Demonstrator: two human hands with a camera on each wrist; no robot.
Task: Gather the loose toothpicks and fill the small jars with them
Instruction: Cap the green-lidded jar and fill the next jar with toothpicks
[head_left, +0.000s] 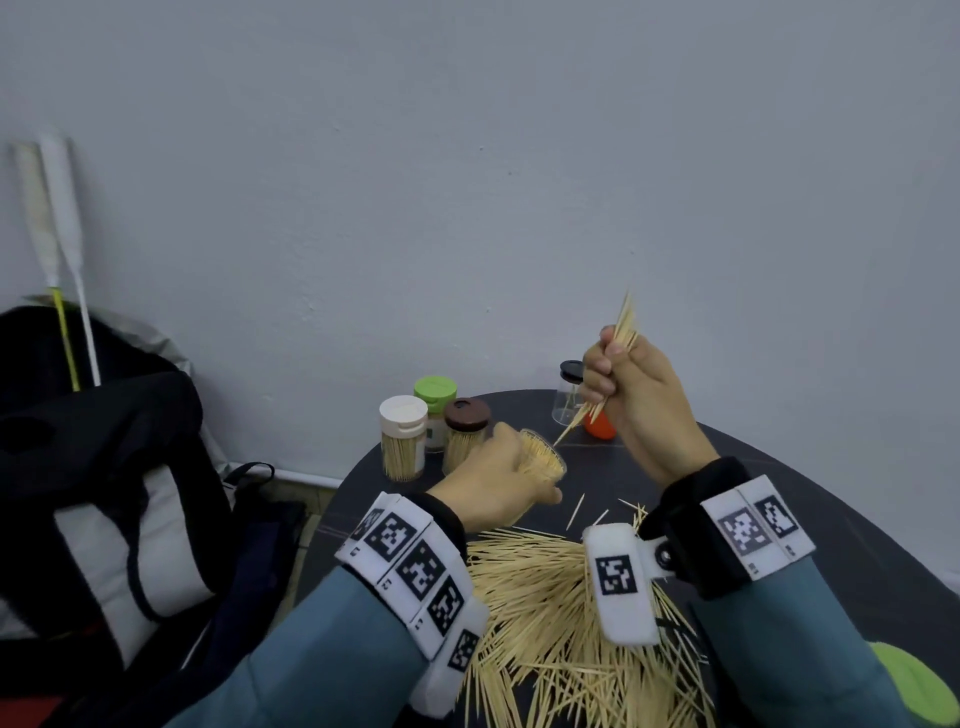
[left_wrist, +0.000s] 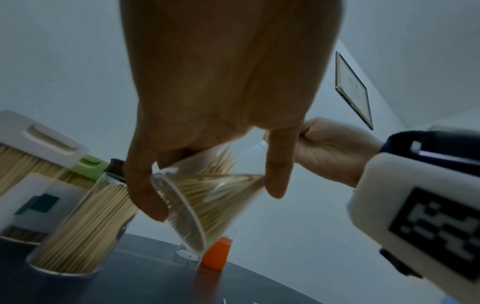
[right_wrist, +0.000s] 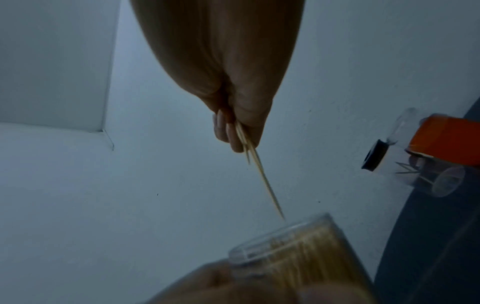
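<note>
Open jar (head_left: 543, 457) was gripped tilted by left hand (head_left: 488, 480) at frame centre so toothpicks (head_left: 613, 358), pinched by right hand (head_left: 639, 400), could slide in.

Five jars: three capped and full at center (head_left: 402, 439), (head_left: 435, 410), (head_left: 466, 436), one open in the left grip (head_left: 543, 460), one black-lidded at right (head_left: 569, 392). One orange lid (head_left: 600, 427). Toothpicks (head_left: 545, 597) uncountable. Two hands.

Round dark grey table (head_left: 810, 467). Near edge: large loose pile of pale wooden toothpicks (head_left: 540, 597). Far edge, left: white-lidded (head_left: 402, 439), green-lidded (head_left: 435, 410) and brown-lidded (head_left: 466, 434) clear jars, clustered. Far edge, right: black-lidded clear jar (head_left: 567, 392) beside orange cap (head_left: 600, 427).
</note>
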